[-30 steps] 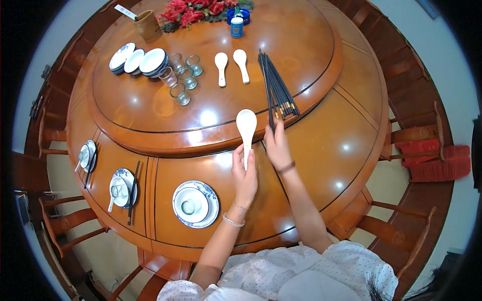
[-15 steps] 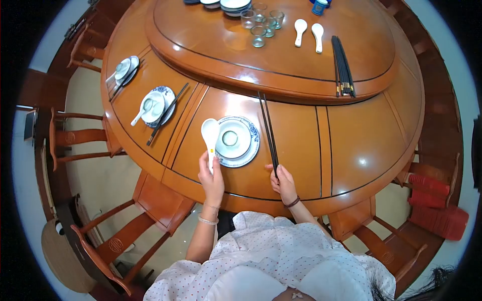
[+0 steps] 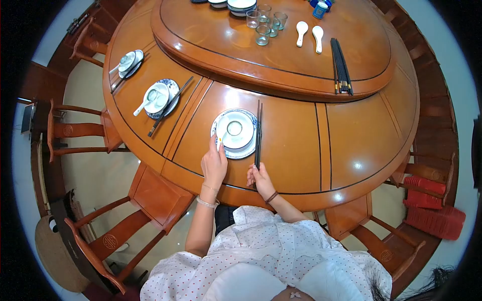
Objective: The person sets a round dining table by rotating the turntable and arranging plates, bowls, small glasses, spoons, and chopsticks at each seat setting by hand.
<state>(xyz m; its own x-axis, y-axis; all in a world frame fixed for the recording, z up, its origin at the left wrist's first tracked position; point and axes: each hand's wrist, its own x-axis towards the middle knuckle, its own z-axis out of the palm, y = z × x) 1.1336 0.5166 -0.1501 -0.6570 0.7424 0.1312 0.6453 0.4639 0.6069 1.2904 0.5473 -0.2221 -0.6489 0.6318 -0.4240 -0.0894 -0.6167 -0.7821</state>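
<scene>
My left hand (image 3: 215, 165) grips a white spoon (image 3: 220, 143) by its handle, with the spoon's head over or in a white bowl (image 3: 245, 132). That bowl rests on a blue-patterned plate (image 3: 242, 153) in front of me. A greenish ring shows at the bowl's centre; whether it is a small glass or part of the bowl I cannot tell. In my right hand (image 3: 260, 180) are the near ends of a pair of black chopsticks (image 3: 258, 128), lying close along the plate's right side and pointing away from me.
Two place settings with bowls, spoons and chopsticks stand to the left, the nearer bowl (image 3: 156, 99) on its plate. The raised turntable (image 3: 211, 60) bears several glasses (image 3: 262, 36), two white spoons (image 3: 317, 39), a chopstick bundle (image 3: 341, 67) and stacked dishes (image 3: 242, 6). Chairs (image 3: 160, 198) surround the table.
The spoon has gone from upright left of the bowl to lying over or in it. The chopsticks have shifted left, close beside the plate, and straightened.
</scene>
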